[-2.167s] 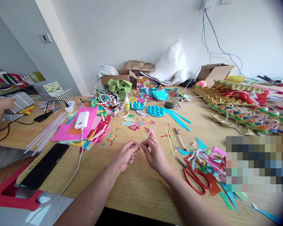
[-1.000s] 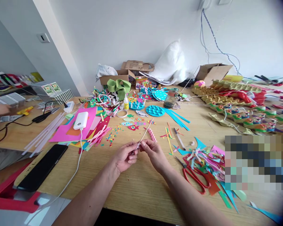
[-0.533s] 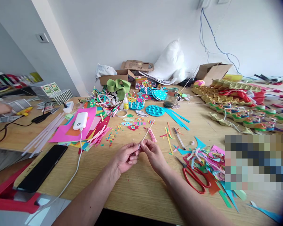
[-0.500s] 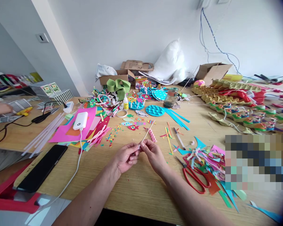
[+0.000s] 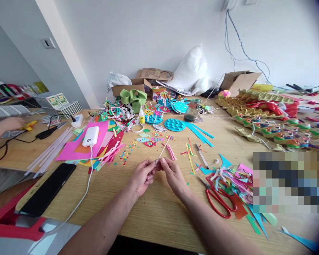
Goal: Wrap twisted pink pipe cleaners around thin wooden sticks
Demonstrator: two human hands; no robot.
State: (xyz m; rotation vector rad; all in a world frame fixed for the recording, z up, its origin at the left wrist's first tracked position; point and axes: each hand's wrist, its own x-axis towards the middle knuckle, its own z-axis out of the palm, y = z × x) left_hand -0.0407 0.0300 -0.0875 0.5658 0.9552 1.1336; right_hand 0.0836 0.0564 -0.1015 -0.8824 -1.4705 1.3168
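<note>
A thin pale stick [image 5: 164, 147] points up and away from my fingertips at the middle of the table. My left hand [image 5: 143, 175] pinches its lower end, and my right hand [image 5: 171, 173] is closed at the same spot, touching it. Something small and whitish shows between the fingertips, too small to name. Just beyond my right hand lies a pink twisted piece [image 5: 171, 152]. Farther back are several patterned paper fish [image 5: 150, 144] and a blue scalloped disc [image 5: 174, 124]. Small coloured paper dots [image 5: 125, 156] are scattered to the left.
Red-handled scissors [image 5: 220, 202] lie at right beside paper scraps [image 5: 236, 177] and a pen [image 5: 202, 156]. At left are a black phone [image 5: 48, 189] and a white power bank [image 5: 90, 136] with its cable. Another person's hand [image 5: 14, 124] is at far left.
The stick has tilted more upright and its tip has shifted left. My right hand has turned slightly around its end. The other person's hand has moved right.
</note>
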